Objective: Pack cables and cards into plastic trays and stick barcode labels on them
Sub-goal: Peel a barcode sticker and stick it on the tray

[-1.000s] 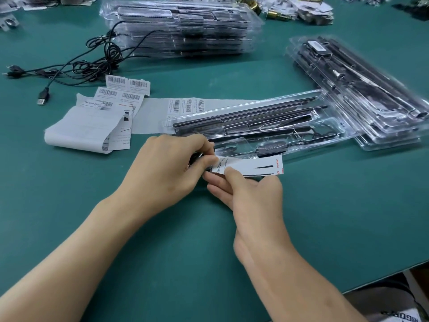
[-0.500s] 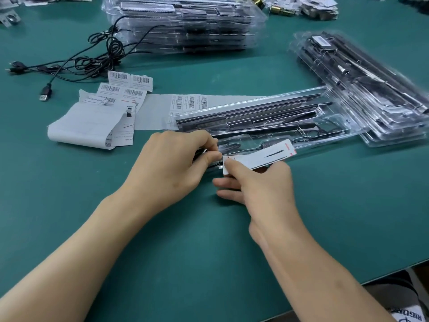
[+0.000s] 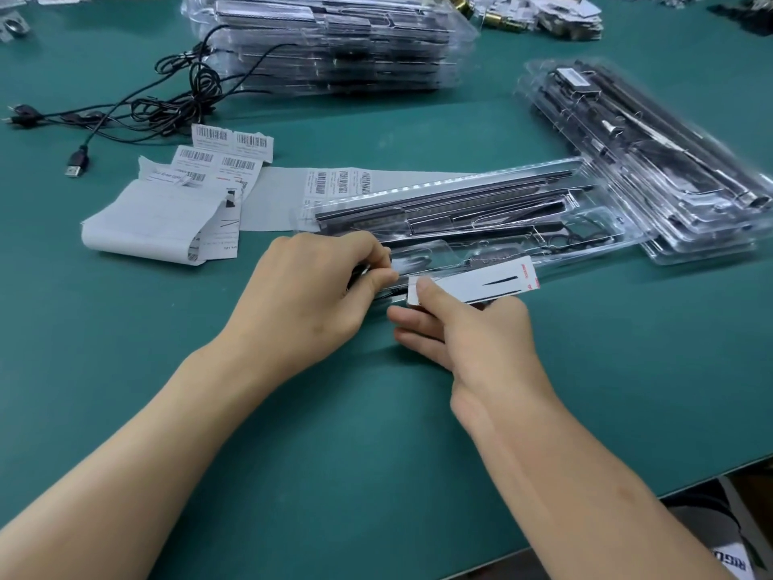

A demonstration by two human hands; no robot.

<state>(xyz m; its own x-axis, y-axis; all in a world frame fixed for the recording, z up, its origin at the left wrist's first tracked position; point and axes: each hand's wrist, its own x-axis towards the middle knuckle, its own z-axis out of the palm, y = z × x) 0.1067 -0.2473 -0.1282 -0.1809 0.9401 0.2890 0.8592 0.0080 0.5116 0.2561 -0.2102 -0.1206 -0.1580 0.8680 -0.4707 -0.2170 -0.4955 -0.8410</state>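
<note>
White card (image 3: 477,282) is in the grip of the right hand (image 3: 481,341): the thumb presses on its left end from above and the other fingers (image 3: 418,320) are under it, so this grip is closed on the card. The card is long and narrow. Its long axis goes from left to right, almost parallel to the near edge of the open plastic tray (image 3: 619,219), and it hangs just over that edge, at the near left part of the tray. The tray lies directly behind the card, away from the person, so I judge that the coming move is a short one forward and down, with the card kept along the tray's length. The right hand is the nearer one for this. The left hand (image 3: 309,299) is just beside the card's left end, at the near left corner of the tray. Its fingers are curled and the thumb meets the forefinger, but what is between them is hidden, so I cannot tell what this grip holds. Black strips (image 3: 439,211) already fill the far part of the tray. On the green bench (image 3: 627,370) sheets of barcode labels (image 3: 234,148) and a black cable (image 3: 167,106) lie to the left. Stacks of packed trays (image 3: 334,39) stand behind and to the right.
</note>
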